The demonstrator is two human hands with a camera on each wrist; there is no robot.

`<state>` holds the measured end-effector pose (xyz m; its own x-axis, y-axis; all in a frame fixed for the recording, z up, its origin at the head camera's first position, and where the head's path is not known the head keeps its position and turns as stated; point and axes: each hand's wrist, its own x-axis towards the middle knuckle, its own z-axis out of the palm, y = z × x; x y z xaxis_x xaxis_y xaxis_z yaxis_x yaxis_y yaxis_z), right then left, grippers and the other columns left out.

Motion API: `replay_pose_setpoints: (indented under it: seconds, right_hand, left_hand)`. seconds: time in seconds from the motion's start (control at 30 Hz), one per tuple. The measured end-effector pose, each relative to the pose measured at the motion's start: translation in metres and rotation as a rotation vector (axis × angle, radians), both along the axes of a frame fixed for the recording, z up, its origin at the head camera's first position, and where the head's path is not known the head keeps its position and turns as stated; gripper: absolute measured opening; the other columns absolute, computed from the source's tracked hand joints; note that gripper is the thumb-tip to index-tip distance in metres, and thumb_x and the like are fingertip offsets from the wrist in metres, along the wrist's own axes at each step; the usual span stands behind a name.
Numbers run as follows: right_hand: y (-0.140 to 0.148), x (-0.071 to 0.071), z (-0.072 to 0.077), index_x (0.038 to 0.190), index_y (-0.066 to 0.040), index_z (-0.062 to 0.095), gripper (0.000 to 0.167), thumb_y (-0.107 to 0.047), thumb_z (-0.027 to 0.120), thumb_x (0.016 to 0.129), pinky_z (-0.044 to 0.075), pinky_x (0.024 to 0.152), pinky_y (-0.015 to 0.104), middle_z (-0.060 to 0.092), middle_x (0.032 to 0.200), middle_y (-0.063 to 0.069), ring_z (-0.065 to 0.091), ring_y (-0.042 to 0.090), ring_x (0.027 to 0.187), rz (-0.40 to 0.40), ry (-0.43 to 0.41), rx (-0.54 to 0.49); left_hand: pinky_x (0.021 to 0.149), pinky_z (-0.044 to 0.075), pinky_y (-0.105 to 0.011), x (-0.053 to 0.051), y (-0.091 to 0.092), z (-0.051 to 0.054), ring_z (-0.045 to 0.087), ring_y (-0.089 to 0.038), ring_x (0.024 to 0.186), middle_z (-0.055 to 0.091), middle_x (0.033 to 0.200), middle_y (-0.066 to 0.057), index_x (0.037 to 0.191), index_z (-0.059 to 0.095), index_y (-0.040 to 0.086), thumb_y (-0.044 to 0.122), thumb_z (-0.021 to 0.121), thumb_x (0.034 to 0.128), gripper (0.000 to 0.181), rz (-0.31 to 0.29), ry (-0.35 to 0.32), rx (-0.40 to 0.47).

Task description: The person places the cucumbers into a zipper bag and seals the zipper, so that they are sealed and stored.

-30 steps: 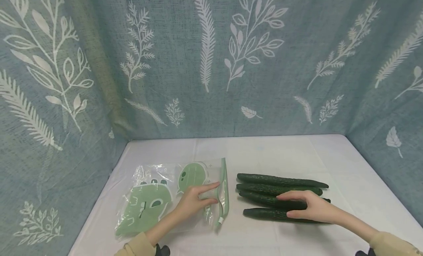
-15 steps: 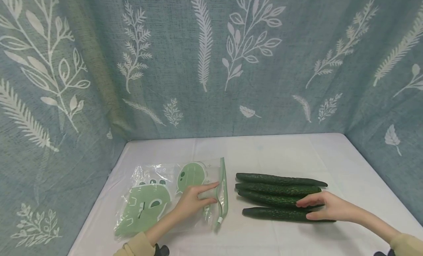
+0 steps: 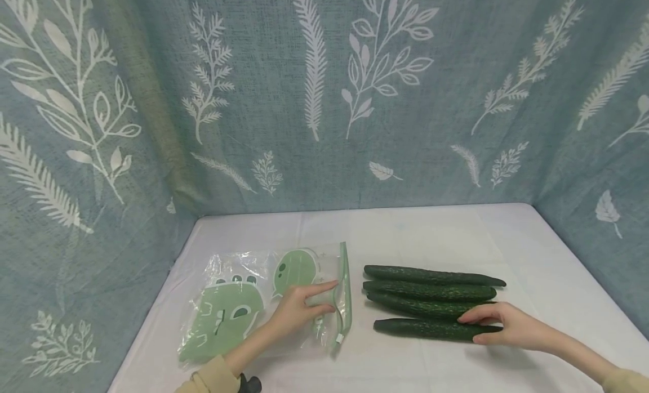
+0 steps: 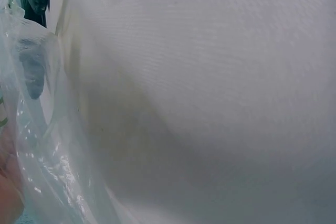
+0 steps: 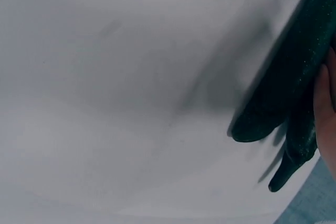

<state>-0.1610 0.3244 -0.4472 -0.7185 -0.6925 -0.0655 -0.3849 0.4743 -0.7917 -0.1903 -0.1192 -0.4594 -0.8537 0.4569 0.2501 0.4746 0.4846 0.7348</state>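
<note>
A clear zip bag [image 3: 228, 320] printed with green cartoon shapes lies flat at the left, its green zip edge [image 3: 347, 297] facing right. My left hand [image 3: 299, 308] rests on the bag, with straight, parted index finger and thumb touching the plastic by its mouth. In the left wrist view, clear plastic [image 4: 63, 182] covers part of the fingers. Several dark green cucumbers [image 3: 431, 292] lie side by side at the right. My right hand [image 3: 512, 325] grips the nearest cucumber [image 3: 421, 328] close to its right end, thumb on the near side, fingers on the far side.
A white cloth [image 3: 405, 235] covers the table. Blue-green curtains [image 3: 345, 100] with white leaf prints stand behind it and at both sides. A small green slider [image 3: 338, 339] sits at the near end of the bag's zip.
My right hand has moved right along the cucumbers, then lowered onto the right part of the nearest one. The left hand and bag have stayed in place.
</note>
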Motion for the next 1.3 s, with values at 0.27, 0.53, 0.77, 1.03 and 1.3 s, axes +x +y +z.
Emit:
replay_pose_setpoints:
  seconds: [0.27,0.53,0.77,1.03,1.3]
  right_hand:
    - [-0.006,0.006,-0.009,0.109,-0.010,0.068,0.025,-0.020,0.069,0.086,0.057,0.075,0.019,0.069,0.104,-0.001,0.059,-0.007,0.096,-0.061,0.065,-0.010]
    - [0.001,0.014,-0.022,0.116,-0.011,0.066,0.035,-0.018,0.072,0.083,0.056,0.074,0.015,0.066,0.115,-0.002,0.056,-0.010,0.104,-0.036,0.146,-0.054]
    - [0.004,0.013,-0.025,0.125,-0.014,0.062,0.049,-0.036,0.071,0.082,0.054,0.075,0.015,0.066,0.120,0.013,0.051,-0.012,0.110,-0.063,0.137,0.113]
    - [0.001,0.017,-0.027,0.125,-0.014,0.061,0.051,-0.039,0.071,0.081,0.056,0.074,0.020,0.067,0.116,0.012,0.059,0.000,0.107,-0.096,0.270,0.201]
    - [-0.003,0.020,-0.026,0.121,-0.015,0.064,0.047,-0.038,0.072,0.081,0.057,0.074,0.020,0.070,0.112,0.009,0.061,-0.001,0.104,-0.140,0.305,0.201]
  left_hand:
    - [0.094,0.055,-0.034,-0.001,-0.001,-0.002,0.063,-0.027,0.112,0.065,0.122,-0.005,0.121,0.064,0.009,0.030,0.074,0.0786,0.048,-0.021,0.010,0.021]
    - [0.093,0.055,-0.035,-0.002,-0.001,-0.005,0.064,-0.026,0.110,0.066,0.120,-0.005,0.121,0.065,0.011,0.031,0.074,0.0779,0.048,-0.019,0.019,0.010]
    - [0.094,0.055,-0.036,-0.003,0.000,-0.004,0.064,-0.026,0.112,0.065,0.122,-0.005,0.122,0.064,0.012,0.032,0.073,0.0782,0.049,-0.014,-0.012,0.005]
    - [0.094,0.055,-0.036,-0.001,0.000,-0.002,0.063,-0.026,0.112,0.065,0.122,-0.006,0.122,0.064,0.012,0.032,0.073,0.0788,0.049,-0.009,-0.023,-0.005]
    - [0.096,0.053,-0.039,0.000,0.000,0.000,0.062,-0.027,0.115,0.064,0.123,-0.007,0.123,0.063,0.011,0.032,0.073,0.0794,0.049,-0.010,-0.046,-0.001]
